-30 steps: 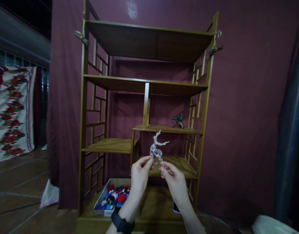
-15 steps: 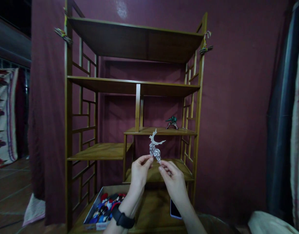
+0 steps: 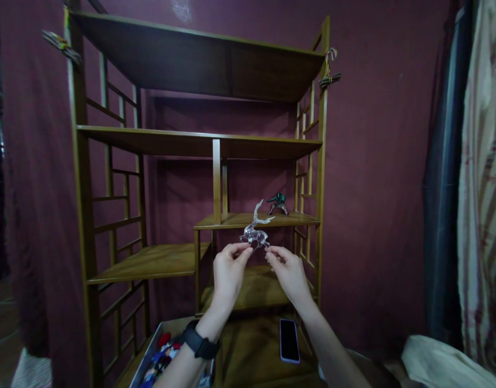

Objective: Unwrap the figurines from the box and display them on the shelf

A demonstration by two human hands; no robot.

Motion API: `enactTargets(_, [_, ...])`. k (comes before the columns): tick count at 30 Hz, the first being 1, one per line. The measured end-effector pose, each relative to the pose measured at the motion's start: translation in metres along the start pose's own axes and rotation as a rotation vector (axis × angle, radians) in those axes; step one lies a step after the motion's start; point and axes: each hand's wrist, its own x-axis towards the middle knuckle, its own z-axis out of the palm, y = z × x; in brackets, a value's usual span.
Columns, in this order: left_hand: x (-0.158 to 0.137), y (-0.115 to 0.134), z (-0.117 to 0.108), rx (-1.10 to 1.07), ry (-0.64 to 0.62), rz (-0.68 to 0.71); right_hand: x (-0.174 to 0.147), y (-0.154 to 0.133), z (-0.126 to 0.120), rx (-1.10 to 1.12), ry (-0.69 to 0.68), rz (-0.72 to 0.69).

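Observation:
A clear, glassy deer figurine point(image 3: 255, 235) with tall antlers is held up in front of the shelf unit. My left hand point(image 3: 230, 269) pinches it low on the left side. With thumb and fingers closed, my right hand point(image 3: 287, 268) grips its lower right end by the legs. A dark band sits on my left wrist. Just behind the antlers, a green and reddish-brown figure point(image 3: 278, 205) stands on the middle right shelf point(image 3: 304, 218).
The wooden shelf unit point(image 3: 151, 133) stands against a maroon wall. Low on the left is a box point(image 3: 145, 350) of colourful small items. A phone point(image 3: 288, 340) lies on the bottom board. Curtains point(image 3: 477, 161) hang on the right, near pale cloth point(image 3: 437, 366).
The deer figurine has been turned and raised slightly, with both hands still on it. My view has shifted right, and the whole phone now shows.

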Motion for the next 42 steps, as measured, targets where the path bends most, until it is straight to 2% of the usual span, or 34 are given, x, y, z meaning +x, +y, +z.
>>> enactTargets(5, [0.009,0.019,0.002,0.138,0.003,0.201,0.013,-0.002,0.004,0.072,-0.025,0.054])
enactTargets(9, [0.022,0.024,0.003,0.249,-0.007,0.279,0.021,-0.007,0.007,0.141,-0.046,0.064])
enactTargets(12, [0.034,0.017,0.004,0.238,-0.013,0.244,0.026,-0.011,0.007,0.142,-0.057,0.052])
enactTargets(17, [0.048,0.007,0.007,0.066,-0.045,0.11,0.033,-0.016,0.007,0.109,-0.073,0.023])
enactTargets(20, [0.053,0.009,0.01,-0.017,-0.089,0.026,0.038,-0.017,0.006,0.072,-0.062,-0.005])
enactTargets(24, [0.057,0.014,0.015,-0.072,-0.085,-0.032,0.047,-0.015,0.004,0.036,-0.053,-0.031])
enactTargets(36, [0.068,0.013,0.021,0.011,-0.065,0.091,0.071,-0.01,0.004,0.054,-0.025,-0.022])
enactTargets(42, [0.101,0.011,0.03,0.045,-0.068,0.12,0.101,-0.01,0.007,0.033,-0.03,-0.078])
